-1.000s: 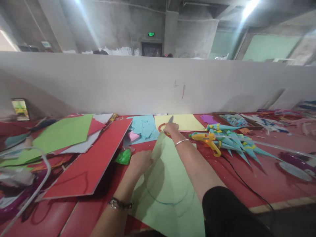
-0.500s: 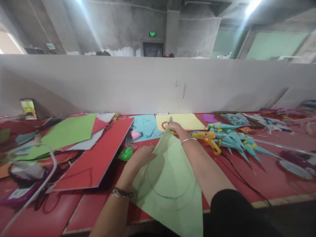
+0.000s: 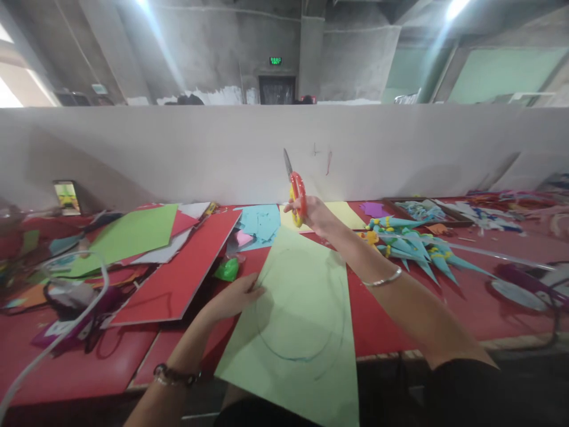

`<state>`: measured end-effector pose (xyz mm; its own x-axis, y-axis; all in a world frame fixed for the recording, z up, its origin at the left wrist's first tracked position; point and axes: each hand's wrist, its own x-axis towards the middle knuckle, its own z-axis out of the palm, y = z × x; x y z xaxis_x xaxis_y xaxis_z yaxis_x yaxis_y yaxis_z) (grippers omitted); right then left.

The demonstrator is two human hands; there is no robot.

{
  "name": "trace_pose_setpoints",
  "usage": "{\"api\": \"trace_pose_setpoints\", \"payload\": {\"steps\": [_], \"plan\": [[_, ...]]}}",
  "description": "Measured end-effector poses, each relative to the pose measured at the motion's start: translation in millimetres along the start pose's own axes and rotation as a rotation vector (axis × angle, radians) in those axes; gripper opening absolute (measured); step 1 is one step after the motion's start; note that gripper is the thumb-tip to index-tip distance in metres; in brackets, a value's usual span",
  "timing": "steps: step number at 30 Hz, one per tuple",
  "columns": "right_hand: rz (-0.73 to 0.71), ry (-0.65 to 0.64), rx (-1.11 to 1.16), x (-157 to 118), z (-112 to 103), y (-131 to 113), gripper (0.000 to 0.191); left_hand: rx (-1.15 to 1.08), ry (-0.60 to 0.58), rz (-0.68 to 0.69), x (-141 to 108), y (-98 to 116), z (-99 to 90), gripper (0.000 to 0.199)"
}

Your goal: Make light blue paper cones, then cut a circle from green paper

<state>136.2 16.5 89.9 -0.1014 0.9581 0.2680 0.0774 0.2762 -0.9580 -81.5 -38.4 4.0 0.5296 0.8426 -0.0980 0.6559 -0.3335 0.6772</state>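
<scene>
My right hand (image 3: 315, 214) is closed on scissors (image 3: 299, 193) with red and yellow handles, raised above the far side of the table. Their blades look closed and point up and slightly left. Below them, a pale green sheet of paper (image 3: 306, 320) with a round pencil outline slopes toward me over the table's near edge. My left hand (image 3: 235, 295) grips the sheet's left edge, with its thumb on top. The fingers beneath are partly hidden. A small green bag (image 3: 227, 270) lies just beyond my left hand.
Left of the sheet, a red board (image 3: 178, 279) lies tilted near a green sheet (image 3: 133, 237). A yellow glue gun (image 3: 368, 237) is partly behind my right forearm, near blue paper cones (image 3: 418, 252). A purple power strip (image 3: 66, 326) sits at left; a white partition (image 3: 200, 154) stands behind.
My right hand has lifted the scissors up from the sheet's top corner. The sheet now lies flatter, showing more of the pencil outline. My left hand has shifted left and slightly toward me.
</scene>
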Motion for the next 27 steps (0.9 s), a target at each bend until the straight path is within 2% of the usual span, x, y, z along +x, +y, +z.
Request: {"api": "trace_pose_setpoints", "payload": {"steps": [4,6,10,14,17,20,27], "plan": [[-0.018,-0.003,0.144,-51,-9,-12,0.015,-0.009,0.161,-0.006,-5,-11,7.7,0.024],[-0.025,-0.027,0.215,-77,-15,-15,0.022,-0.016,0.265,-0.019,-6,-11,9.8,0.021],[0.000,-0.057,0.191,-133,-26,-16,0.020,-0.090,0.431,-0.051,-10,0,5.4,0.022],[0.087,-0.066,0.257,-176,-27,-7,0.023,-0.061,0.488,-0.089,-15,11,-7.2,0.022],[0.103,-0.013,0.315,-192,-26,4,0.018,-0.055,0.526,-0.079,-18,16,-20.8,0.027],[0.126,-0.054,0.347,-200,-24,11,0.011,-0.068,0.630,-0.074,-18,22,-37.0,0.029],[0.175,-0.088,0.516,-212,-16,26,0.032,0.001,0.848,-0.147,-18,31,-64.3,0.019]]}}
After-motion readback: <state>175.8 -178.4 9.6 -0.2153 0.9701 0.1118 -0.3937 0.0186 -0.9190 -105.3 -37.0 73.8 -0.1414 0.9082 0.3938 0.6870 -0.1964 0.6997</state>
